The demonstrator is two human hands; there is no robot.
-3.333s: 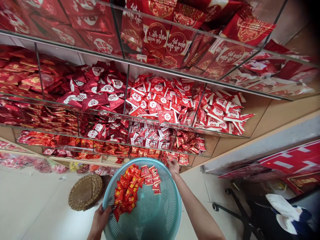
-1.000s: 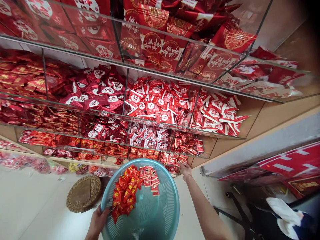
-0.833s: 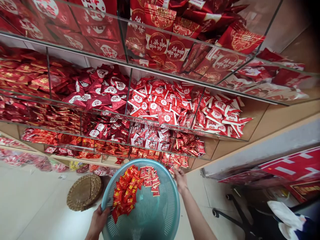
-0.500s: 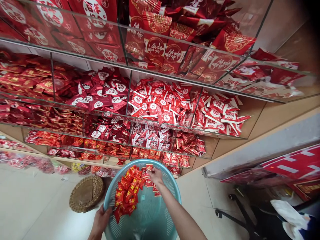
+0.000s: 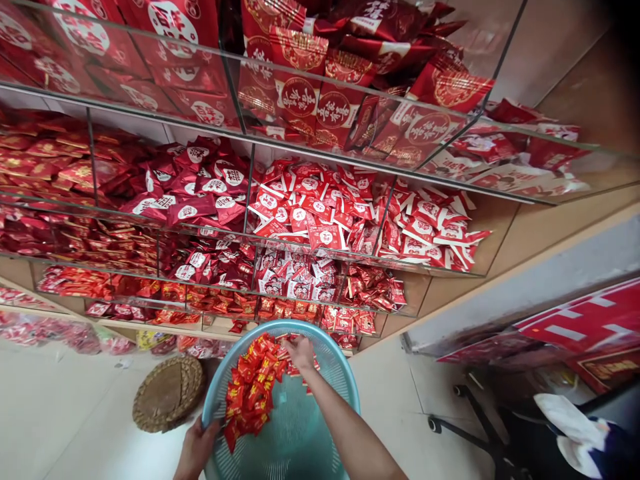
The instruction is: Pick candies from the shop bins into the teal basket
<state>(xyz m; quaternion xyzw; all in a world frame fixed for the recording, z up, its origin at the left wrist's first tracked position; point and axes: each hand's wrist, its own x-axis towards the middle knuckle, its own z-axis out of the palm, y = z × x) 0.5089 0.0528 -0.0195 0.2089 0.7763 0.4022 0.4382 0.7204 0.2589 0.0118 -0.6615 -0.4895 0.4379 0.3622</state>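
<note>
Both hands are bare. The left hand (image 5: 197, 445) is low in the view, left of centre, with only a short stretch of wrist (image 5: 186, 469) showing above the bottom edge. It is curled in a grip, the thumb (image 5: 214, 428) pointing right. The right forearm (image 5: 350, 430), also bare, enters from the bottom edge and slants up to the left, its wrist nearly straight. The right hand (image 5: 301, 355) reaches farther forward than the left, its fingers pointing away and leftward; how tightly they are bent is unclear.
</note>
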